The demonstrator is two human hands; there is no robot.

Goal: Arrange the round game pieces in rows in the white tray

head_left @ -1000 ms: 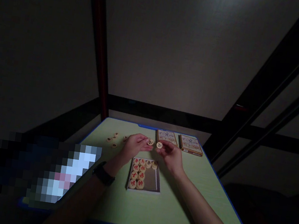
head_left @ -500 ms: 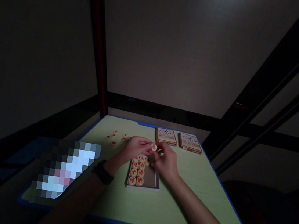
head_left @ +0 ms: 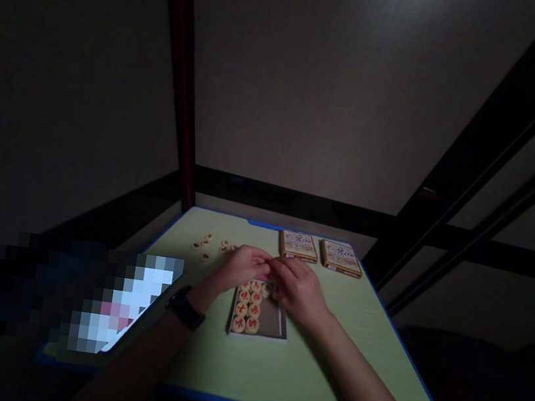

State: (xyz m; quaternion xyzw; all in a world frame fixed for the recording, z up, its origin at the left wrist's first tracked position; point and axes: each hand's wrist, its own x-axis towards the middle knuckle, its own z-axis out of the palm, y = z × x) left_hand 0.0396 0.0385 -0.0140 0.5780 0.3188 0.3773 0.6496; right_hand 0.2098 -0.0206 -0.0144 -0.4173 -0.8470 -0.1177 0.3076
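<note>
My left hand point(head_left: 244, 267), with a dark watch on its wrist, and my right hand point(head_left: 299, 287) meet fingertip to fingertip just above the far edge of a shallow box tray point(head_left: 271, 319). Both are closed around a round wooden Chinese chess piece, which their fingers now cover; its face showed there a moment earlier. Inside the tray, red-marked Chinese chess pieces point(head_left: 254, 310) fill two columns on the left. More lie along the far edge, partly under my right hand. The tray's right part shows bare brown bottom.
Several loose pieces point(head_left: 205, 257) lie on the green table point(head_left: 345, 357) beyond my left hand. Two flat printed boxes, a left one point(head_left: 299, 246) and a right one point(head_left: 340, 257), lie at the back. A bright blurred-out screen point(head_left: 134, 301) is at the left edge.
My right fingers have curled over toward my left fingertips, hiding the piece whose face was visible between them. The tray and boxes stay put; the view shifts slightly.
</note>
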